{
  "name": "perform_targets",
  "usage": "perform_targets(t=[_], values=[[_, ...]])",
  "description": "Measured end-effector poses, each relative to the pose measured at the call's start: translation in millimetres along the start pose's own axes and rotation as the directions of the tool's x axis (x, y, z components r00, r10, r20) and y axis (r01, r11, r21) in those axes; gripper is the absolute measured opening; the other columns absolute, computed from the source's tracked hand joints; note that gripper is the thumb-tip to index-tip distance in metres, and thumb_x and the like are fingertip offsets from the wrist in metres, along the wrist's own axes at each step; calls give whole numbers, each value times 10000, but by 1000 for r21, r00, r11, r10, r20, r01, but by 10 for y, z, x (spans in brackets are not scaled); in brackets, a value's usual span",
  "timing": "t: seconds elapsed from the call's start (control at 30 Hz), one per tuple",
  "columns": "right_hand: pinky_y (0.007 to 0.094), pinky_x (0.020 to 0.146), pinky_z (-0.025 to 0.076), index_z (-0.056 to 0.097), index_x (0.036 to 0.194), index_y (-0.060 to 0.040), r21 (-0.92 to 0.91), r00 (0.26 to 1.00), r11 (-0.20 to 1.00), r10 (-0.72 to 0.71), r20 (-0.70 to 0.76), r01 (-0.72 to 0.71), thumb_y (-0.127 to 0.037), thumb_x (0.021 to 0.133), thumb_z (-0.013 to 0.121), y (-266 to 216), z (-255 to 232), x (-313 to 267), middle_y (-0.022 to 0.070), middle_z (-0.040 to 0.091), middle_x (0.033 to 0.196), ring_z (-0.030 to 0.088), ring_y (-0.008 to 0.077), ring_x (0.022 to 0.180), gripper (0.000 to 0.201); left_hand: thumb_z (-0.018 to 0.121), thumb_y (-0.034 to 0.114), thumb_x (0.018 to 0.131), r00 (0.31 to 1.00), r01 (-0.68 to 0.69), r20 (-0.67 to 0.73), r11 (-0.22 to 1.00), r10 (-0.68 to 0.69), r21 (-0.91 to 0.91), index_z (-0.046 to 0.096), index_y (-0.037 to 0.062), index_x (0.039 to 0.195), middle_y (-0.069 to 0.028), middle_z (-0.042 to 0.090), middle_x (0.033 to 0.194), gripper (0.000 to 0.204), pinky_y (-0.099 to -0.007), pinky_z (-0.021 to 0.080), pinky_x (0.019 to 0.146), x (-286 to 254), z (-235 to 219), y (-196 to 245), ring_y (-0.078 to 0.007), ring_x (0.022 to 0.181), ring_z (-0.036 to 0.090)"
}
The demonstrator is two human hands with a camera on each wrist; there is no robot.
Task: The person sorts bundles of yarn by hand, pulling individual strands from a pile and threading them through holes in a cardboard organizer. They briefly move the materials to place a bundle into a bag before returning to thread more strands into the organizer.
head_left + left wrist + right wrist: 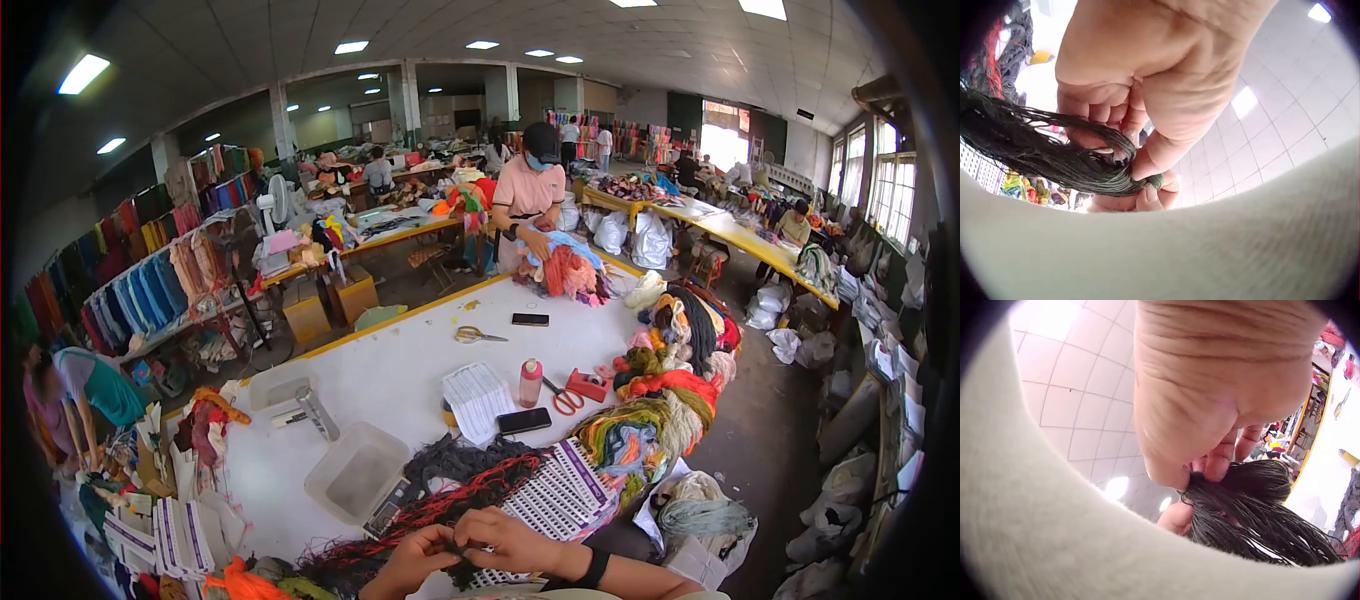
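A bundle of dark green thread (1085, 169) is held between both hands near the body, low in the head view. My left hand (415, 560) pinches its gathered end with thumb and curled fingers. The right hand (515, 542), with a black band on its wrist, pinches the same end close beside the left fingertips. In the right wrist view the dark strands (1254, 515) fan out below the fingers, one loop folding to the side. Just beyond the hands lie black and red threads (430, 510) and a white sheet with rows of dark marks (560, 490).
Skeins of many colours (660, 400) heap along the table's right side. A plastic tray (357, 470), a phone (524, 421), a pink bottle (530, 383), red scissors (566, 399) and a printed paper (478, 402) lie on the white table (390, 370). Across it, a person (532, 190) handles yarn.
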State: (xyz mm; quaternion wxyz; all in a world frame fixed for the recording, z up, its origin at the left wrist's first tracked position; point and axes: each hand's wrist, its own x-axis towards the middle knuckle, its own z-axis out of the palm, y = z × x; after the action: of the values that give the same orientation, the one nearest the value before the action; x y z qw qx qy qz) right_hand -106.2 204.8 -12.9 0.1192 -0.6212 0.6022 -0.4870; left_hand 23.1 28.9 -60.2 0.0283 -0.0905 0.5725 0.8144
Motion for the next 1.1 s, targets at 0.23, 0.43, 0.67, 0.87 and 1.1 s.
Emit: perform_targets(t=[0.23, 0.43, 0.67, 0.87, 1.1], values=[[335, 837, 370, 533, 966, -74, 17, 997, 1000, 8, 77, -10, -87, 809, 619, -33, -13, 20, 51, 514, 979, 537, 209, 908, 179, 573, -68, 798, 994, -84, -76, 991, 76, -104, 573, 5, 971, -67, 642, 900, 188, -230, 482, 722, 3, -7, -16, -133, 827, 626], [345, 854, 428, 528, 963, -39, 250, 1000, 968, 2, 3, -3, 2, 785, 671, 49, 67, 12, 94, 505, 1030, 545, 233, 925, 232, 529, -28, 795, 997, -18, 50, 853, 52, -521, 568, 4, 942, -83, 629, 865, 156, -200, 430, 613, 18, -117, -32, -86, 632, 526], [352, 849, 409, 532, 1036, -71, -109, 1000, 994, 5, -17, -7, -89, 822, 667, -53, -5, 32, 83, 546, 1057, 567, 245, 966, 253, 574, 20, 868, 989, 42, -146, 996, -30, 84, 567, 41, 1014, -9, 607, 852, 147, -194, 419, 585, -31, 227, 196, -52, 638, 519], [347, 833, 402, 556, 1036, -89, -225, 997, 974, 24, -69, -39, -137, 832, 668, -12, -11, 14, 62, 579, 1019, 584, 228, 948, 238, 574, 3, 873, 988, 14, -148, 988, -38, -155, 562, 51, 1040, -13, 610, 866, 174, -203, 433, 592, 1, 150, 90, -73, 667, 546], [344, 805, 394, 550, 954, -85, -221, 1000, 975, 14, -2, -15, -135, 826, 677, 52, -17, -29, 34, 566, 867, 594, 213, 805, 187, 531, -16, 868, 991, -89, -124, 950, 54, -298, 553, 36, 1050, -73, 637, 939, 190, -236, 468, 627, 14, -53, -115, -118, 698, 584]])
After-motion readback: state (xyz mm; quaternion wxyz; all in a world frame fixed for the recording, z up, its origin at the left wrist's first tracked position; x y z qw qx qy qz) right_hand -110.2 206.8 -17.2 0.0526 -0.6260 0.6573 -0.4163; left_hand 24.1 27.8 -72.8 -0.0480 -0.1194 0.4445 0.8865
